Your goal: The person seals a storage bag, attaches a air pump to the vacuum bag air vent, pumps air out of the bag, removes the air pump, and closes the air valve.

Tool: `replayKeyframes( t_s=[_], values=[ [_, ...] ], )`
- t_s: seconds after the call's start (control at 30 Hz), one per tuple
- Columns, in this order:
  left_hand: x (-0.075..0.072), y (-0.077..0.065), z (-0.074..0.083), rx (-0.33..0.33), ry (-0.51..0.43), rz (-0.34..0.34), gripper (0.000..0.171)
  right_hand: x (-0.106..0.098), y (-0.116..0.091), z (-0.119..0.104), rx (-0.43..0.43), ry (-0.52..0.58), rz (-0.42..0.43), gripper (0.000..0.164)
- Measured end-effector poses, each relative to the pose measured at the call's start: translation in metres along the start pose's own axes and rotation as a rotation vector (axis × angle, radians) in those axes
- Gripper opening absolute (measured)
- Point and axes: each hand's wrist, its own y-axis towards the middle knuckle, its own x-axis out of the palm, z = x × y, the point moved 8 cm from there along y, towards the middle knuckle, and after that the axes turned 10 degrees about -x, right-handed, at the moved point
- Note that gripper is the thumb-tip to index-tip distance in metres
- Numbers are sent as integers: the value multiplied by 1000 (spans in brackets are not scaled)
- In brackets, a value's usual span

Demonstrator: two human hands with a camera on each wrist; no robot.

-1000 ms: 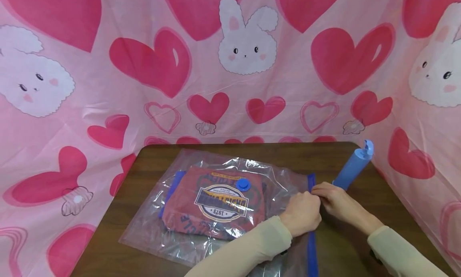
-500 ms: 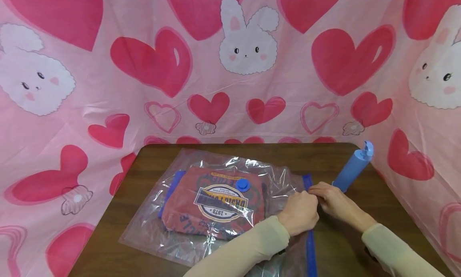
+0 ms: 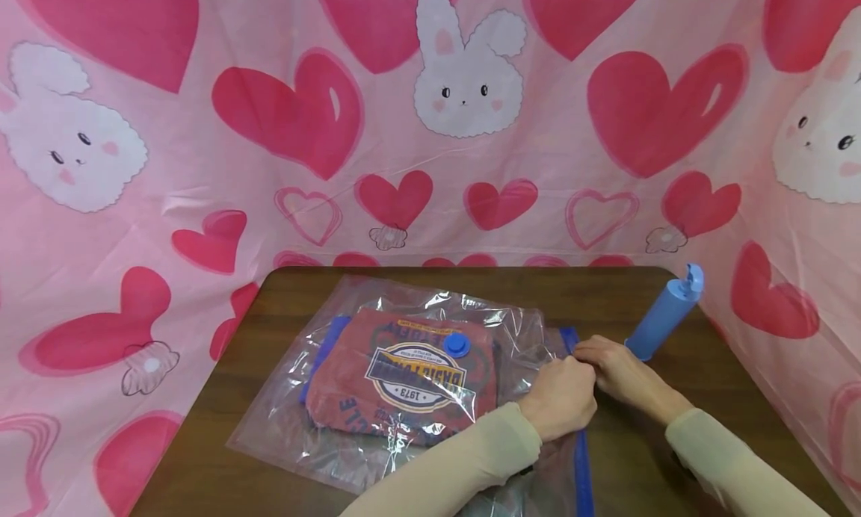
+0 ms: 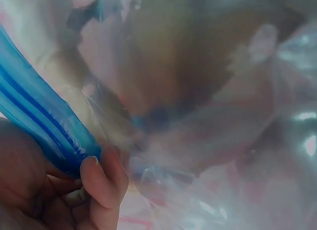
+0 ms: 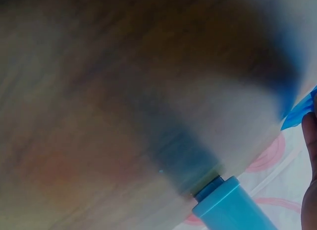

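Observation:
A clear vacuum storage bag (image 3: 276, 435) lies flat with a folded red printed garment (image 3: 350, 367) inside. Its round blue valve (image 3: 457, 344) sits above the garment. Along the bag's right side runs a blue zip strip (image 3: 584, 472). My left hand (image 3: 560, 399) grips this strip near its far end; in the left wrist view, curled fingers (image 4: 101, 183) pinch the blue strip (image 4: 47, 104). Close beside it, my right hand (image 3: 622, 373) pinches the strip's edge with fingertips and thumb, mostly hidden in the head view. The right wrist view catches only a finger (image 5: 309, 141) against the blue strip (image 5: 299, 111).
A light blue hand pump (image 3: 662, 319) stands upright, slightly tilted in view, just beyond my right hand. The brown wooden table (image 3: 202, 442) ends at a pink curtain (image 3: 377, 151) with hearts and rabbits, which closes in the back and both sides.
Both hands have shifted slightly left together, drawing the far end of the blue strip left with them. The head view has turned a little. The pump stays put.

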Motion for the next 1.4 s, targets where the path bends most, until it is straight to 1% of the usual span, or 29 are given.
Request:
replayKeyframes(
  t_s=[0.13,0.2,0.27,0.4,0.53,0.67,0.83,1.1,1.17,1.23,1.3,1.4],
  values=[
    [-1,0,-1,-4,1,-13,15,2,1,4,6,-5,-21,34],
    [-2,-1,0,1,9,-9,16,4,2,6,7,-9,-29,34],
    [-3,-1,0,7,19,0,17,6,3,8,13,-7,-34,34],
    [-6,-3,1,33,46,38,19,8,4,11,20,-3,-26,36],
    [-6,-5,3,55,53,48,21,9,4,13,8,-6,-5,38],
    [-6,-5,4,40,44,24,21,10,5,15,-6,-8,13,38],
    [-7,-5,4,22,41,6,22,11,7,20,-3,-6,21,37],
    [-8,-6,4,19,39,18,21,15,10,24,2,-3,9,36],
    [-6,-6,3,6,39,9,20,16,10,24,6,-12,8,36],
    [-4,-6,3,-11,32,-6,19,16,10,25,20,-17,4,36],
    [-4,-6,2,-25,21,-26,20,14,11,27,53,-7,0,37],
    [-4,-6,2,-32,-4,-50,27,8,10,32,138,34,18,41]
  ],
)
